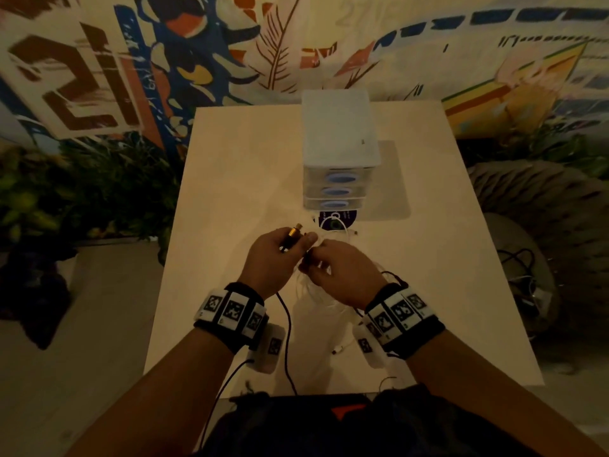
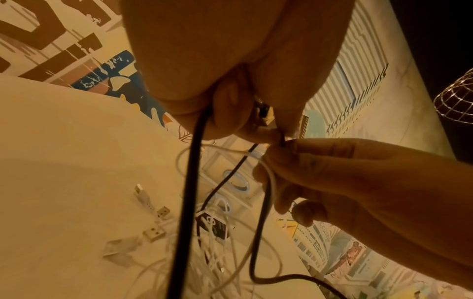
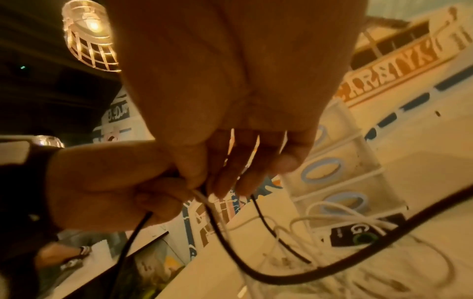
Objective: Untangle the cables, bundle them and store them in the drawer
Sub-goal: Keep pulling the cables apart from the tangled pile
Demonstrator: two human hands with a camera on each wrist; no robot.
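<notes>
Head view, nearest first: both forearms reach over the near edge of the pale worktop (image 1: 204, 179), each wrist wrapped in a band of printed markers. Raised above the worktop in front of the drawer unit (image 1: 339, 150), the left hand (image 1: 275, 258) curls round a black cable (image 1: 287, 328) whose gold-tipped plug (image 1: 292, 231) sticks out past its fingers, and the cable drops from that hand over the near edge. Touching it, the right hand (image 1: 341, 270) pinches thin white cables (image 2: 217, 248) together with a strand of the black one. Under the hands these white cables lie in a loose heap, too tangled and blurred to count; the left wrist view shows at least three white plugs (image 2: 156, 232) lying beside it. Between the hands and the drawer unit sits a dark round label (image 1: 337, 219), partly covered by a white loop. Farther back the drawer unit shows three closed drawers with blue oval handles. Bare worktop spreads left and right of it, out to both side edges.
</notes>
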